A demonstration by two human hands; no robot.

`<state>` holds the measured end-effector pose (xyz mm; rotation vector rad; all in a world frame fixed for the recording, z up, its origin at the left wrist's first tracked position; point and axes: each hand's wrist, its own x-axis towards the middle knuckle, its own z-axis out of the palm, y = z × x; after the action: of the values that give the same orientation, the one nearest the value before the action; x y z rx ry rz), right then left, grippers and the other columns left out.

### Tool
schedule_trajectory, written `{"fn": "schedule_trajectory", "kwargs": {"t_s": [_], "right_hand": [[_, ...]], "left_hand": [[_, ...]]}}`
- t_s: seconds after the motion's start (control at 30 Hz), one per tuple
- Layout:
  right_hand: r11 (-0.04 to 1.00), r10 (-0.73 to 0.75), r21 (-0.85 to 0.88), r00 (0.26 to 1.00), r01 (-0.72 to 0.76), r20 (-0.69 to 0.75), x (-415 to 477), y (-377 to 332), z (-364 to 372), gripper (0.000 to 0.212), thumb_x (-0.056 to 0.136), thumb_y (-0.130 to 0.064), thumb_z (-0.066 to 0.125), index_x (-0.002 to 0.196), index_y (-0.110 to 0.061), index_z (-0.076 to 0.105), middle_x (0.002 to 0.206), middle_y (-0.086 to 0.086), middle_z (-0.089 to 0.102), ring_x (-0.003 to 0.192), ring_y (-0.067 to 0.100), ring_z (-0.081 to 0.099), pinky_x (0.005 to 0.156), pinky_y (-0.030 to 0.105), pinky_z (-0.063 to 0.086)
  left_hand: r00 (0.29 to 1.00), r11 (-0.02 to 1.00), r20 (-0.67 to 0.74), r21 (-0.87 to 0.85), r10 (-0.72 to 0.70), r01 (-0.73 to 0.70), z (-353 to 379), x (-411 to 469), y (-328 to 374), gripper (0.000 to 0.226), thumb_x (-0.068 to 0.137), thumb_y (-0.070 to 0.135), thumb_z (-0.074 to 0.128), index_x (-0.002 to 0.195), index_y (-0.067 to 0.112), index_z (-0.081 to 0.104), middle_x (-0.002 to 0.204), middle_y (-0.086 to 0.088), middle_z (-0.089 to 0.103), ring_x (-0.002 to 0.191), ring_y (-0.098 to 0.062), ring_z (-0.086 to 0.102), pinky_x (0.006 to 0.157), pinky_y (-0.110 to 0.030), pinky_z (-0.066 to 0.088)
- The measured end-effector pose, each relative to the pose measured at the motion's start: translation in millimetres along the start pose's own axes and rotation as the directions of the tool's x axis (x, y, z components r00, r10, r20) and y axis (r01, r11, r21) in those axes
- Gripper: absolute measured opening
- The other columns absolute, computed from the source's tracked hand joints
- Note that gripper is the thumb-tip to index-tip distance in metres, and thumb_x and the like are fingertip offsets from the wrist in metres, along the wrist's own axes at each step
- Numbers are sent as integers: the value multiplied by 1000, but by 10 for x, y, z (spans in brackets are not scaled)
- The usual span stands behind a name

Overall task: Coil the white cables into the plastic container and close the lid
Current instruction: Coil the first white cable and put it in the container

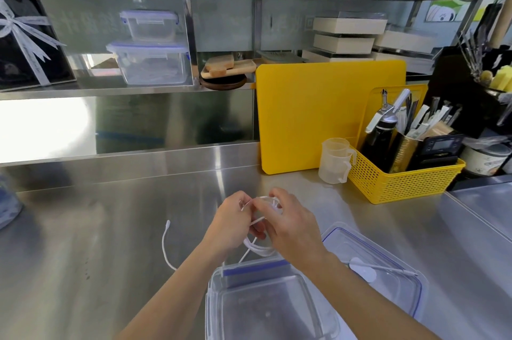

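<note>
Both hands hold a thin white cable [259, 247] just above the steel counter, beyond the container. My left hand [231, 224] grips a bundle of loops, and my right hand [288, 224] pinches the strand near the top. One free end of the white cable, tipped with a plug, trails left over the counter. The clear plastic container [221, 309] stands open and empty in front of me. Its clear lid [404, 301] with blue trim lies to the right. A second white cable [388, 269] with a round pad lies on that lid.
A yellow basket [404, 184] of utensils and bottles, two measuring cups [333, 159] and a yellow cutting board [313, 118] stand at the back right. Steel shelves [124, 89] behind hold more containers. A blurred clear object [8, 209] sits at the left edge.
</note>
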<state>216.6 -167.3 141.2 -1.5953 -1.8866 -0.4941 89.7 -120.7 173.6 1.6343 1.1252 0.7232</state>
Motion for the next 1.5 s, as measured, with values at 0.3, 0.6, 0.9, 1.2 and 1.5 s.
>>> {"fn": "schedule_trajectory", "kwargs": {"t_s": [0.3, 0.6, 0.9, 1.2, 1.5], "right_hand": [[968, 103, 246, 972, -49, -210, -53, 72, 61, 15, 90, -30, 48, 84, -16, 49, 69, 7, 62, 51, 19, 55, 42, 31, 52], [484, 600, 487, 681, -727, 419, 75, -78, 11, 23, 81, -20, 68, 97, -22, 51, 94, -1, 52, 79, 19, 59, 67, 40, 60], [637, 461, 252, 622, -729, 633, -37, -6, -27, 32, 73, -19, 76, 64, -24, 45, 65, -7, 50, 56, 7, 46, 52, 20, 36], [690, 409, 81, 479, -720, 776, -466, -213, 207, 23, 76, -22, 72, 82, -16, 50, 70, -2, 53, 72, 18, 54, 75, 33, 49], [749, 446, -64, 431, -659, 785, -736, -286, 447, 19, 89, -21, 55, 104, -9, 55, 110, 11, 62, 99, 26, 60, 88, 34, 48]], "left_hand": [[897, 838, 358, -379, -258, 392, -164, 34, -8, 23, 95, 25, 48, 77, 14, 58, 57, -2, 61, 58, -17, 60, 55, -31, 53], [936, 895, 219, -299, -274, 332, -75, 38, -124, 8, 86, 13, 63, 84, 5, 60, 54, 0, 43, 45, -10, 36, 51, -26, 46], [929, 960, 241, 34, -279, 280, -254, -98, -312, 19, 79, -15, 58, 86, 3, 60, 74, -11, 62, 66, -20, 65, 64, -28, 60], [972, 712, 39, 688, -231, 141, 29, -441, -637, 12, 82, -1, 42, 90, 7, 46, 107, -17, 61, 101, -36, 59, 71, -31, 40], [965, 490, 81, 870, -249, 54, 397, -592, -954, 40, 90, 3, 42, 129, 2, 33, 130, -16, 51, 116, -31, 56, 90, -33, 45]]}}
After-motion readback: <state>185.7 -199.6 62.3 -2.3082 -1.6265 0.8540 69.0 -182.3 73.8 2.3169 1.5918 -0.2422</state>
